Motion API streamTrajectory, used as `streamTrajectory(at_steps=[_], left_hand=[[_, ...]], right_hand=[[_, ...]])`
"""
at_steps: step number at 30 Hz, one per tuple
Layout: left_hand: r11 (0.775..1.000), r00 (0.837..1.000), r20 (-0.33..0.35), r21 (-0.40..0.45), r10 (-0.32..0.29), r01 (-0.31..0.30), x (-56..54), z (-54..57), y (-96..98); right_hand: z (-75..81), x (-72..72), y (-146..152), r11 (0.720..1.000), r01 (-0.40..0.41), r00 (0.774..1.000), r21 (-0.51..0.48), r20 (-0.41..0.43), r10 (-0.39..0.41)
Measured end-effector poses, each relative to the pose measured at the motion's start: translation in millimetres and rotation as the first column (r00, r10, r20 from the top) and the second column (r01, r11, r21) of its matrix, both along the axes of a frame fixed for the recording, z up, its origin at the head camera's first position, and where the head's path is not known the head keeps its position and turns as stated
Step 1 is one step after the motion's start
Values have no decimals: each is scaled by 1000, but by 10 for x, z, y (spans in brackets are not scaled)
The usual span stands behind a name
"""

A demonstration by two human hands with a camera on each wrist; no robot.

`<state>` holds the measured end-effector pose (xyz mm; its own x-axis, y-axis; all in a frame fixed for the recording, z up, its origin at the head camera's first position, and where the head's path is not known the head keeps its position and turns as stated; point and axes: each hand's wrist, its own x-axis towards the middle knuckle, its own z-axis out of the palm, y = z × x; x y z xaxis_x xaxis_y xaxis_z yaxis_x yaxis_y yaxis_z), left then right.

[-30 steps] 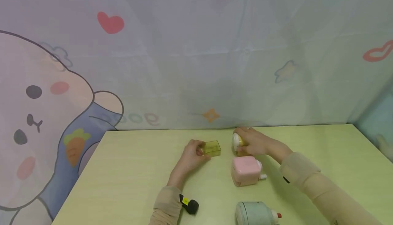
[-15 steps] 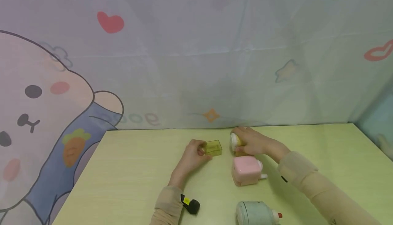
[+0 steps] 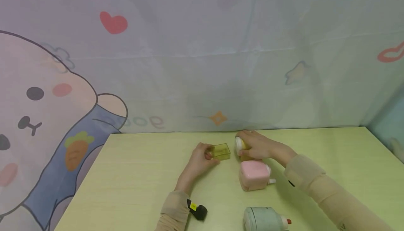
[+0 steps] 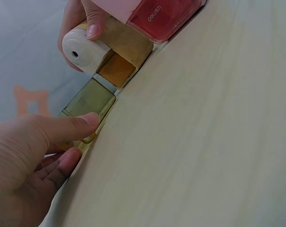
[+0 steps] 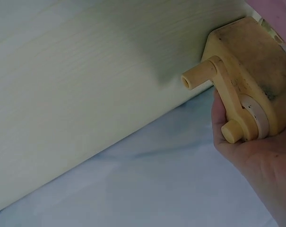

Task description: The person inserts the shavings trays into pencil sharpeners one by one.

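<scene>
My left hand (image 3: 200,159) pinches a clear yellow shavings drawer (image 3: 221,151) between thumb and fingers, low over the table. To its right, my right hand (image 3: 260,145) grips a yellow pencil sharpener (image 5: 256,47) from above. Its white round face (image 4: 81,49) with the pencil hole points toward the drawer. In the left wrist view, the sharpener's drawer slot (image 4: 117,70) gapes below that face, and the drawer's end lies close in front of it. The right wrist view has the sharpener's crank handle (image 5: 228,90) on the far side, beside the palm.
A pink pencil sharpener (image 3: 254,175) stands right in front of the yellow one. Nearer the table's front is a pale green sharpener (image 3: 263,219) with a red-tipped knob. A printed cloth (image 3: 189,66) hangs behind the table's back edge.
The drawer in my left hand has moved slightly right, and the yellow sharpener in my right hand slightly left. The gap between them has narrowed. Both grips are kept.
</scene>
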<state>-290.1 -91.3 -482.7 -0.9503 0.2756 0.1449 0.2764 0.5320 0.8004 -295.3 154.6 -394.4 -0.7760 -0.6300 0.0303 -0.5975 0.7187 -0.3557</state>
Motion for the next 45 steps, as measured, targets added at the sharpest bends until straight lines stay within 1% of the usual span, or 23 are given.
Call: streamTrajectory(at_steps=[4,8,11,20,26,30,34,41,45], left_hand=[[1000,1000,-6,3,-13,13,1,-1,18],[1000,999,-19,-2,-30,30,9,4,35],[1000,999,-22,-2,-30,30,20,17,45],[1000,1000,-9,-11,-21,21,46,59,58],[999,999,-14,-4,-37,37,43,67,72],[999,999,-2,0,-46,46,46,51,82],[999,999,14,1,-44,44,65,50,93],[999,999,5,-3,-48,48,81,67,98],[999,999,8,-7,-44,44,78,71,95]], right_hand=[[9,12,-21,1000,-9,1000,-3,7,9],[17,11,-54,999,-39,999,3,-4,39],[29,2,-73,998,-56,998,9,-4,56],[38,-2,-102,999,-40,999,16,34,39],[46,3,-121,998,-61,998,0,20,61],[33,-2,-138,997,-79,997,-6,14,79],[9,-6,-156,997,-82,996,-3,31,82],[0,-7,-160,995,-97,995,1,18,97],[14,2,-163,996,-88,996,10,26,87]])
